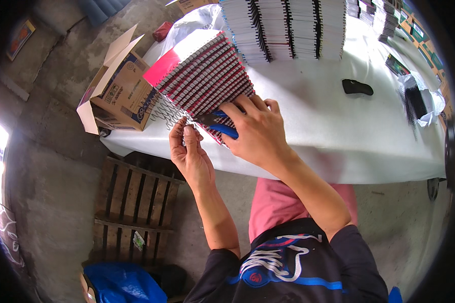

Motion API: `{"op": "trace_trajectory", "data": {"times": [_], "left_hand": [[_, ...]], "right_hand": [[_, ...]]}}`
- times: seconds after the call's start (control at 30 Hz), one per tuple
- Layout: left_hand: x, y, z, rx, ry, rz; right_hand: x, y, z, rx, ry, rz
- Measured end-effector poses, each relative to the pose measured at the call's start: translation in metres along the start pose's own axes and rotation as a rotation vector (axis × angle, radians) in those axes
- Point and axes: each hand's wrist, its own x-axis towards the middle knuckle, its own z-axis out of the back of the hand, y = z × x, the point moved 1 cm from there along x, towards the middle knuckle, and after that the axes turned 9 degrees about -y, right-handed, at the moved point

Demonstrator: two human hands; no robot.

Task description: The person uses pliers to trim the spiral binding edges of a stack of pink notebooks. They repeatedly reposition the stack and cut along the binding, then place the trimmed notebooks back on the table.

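Note:
A stack of red-covered, wire-bound notebooks [207, 68] lies at the table's near left part, its rows of coils facing up. My right hand [262, 130] rests against the stack and grips pliers with blue handles [224, 130]. Their dark jaws point left, toward the fingertips of my left hand [191, 149]. Those fingers are pinched at the lower left edge of the stack, on what looks like the end of a wire coil. Several loose wire coils [166, 110] stick out beside the stack, just beyond my left hand. The exact contact between jaws and wire is too small to tell.
An open cardboard box [120, 93] stands at the table's left edge. Tall stacks of bound notebooks [293, 30] rise at the back. On the white-covered table [308, 126] lies a black object [357, 87]; crumpled plastic [429, 108] is at far right. A wooden pallet [131, 202] sits below.

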Motion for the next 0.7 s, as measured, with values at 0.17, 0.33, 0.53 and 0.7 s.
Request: {"op": "trace_trajectory", "data": {"times": [0.17,0.33,0.53,0.7], "left_hand": [[0.0,-0.002,0.0,0.012,-0.022,0.022],[0.001,0.003,-0.002,-0.182,-0.065,0.068],[0.01,-0.005,0.014,-0.795,0.032,0.632],[0.009,-0.016,0.002,-0.617,-0.175,0.497]], "right_hand": [[0.0,0.0,-0.006,0.154,0.117,-0.118],[-0.003,-0.007,-0.013,0.282,0.169,-0.152],[0.005,-0.004,0.007,0.142,0.102,-0.09],[0.006,-0.001,0.005,0.08,0.036,-0.052]]}}
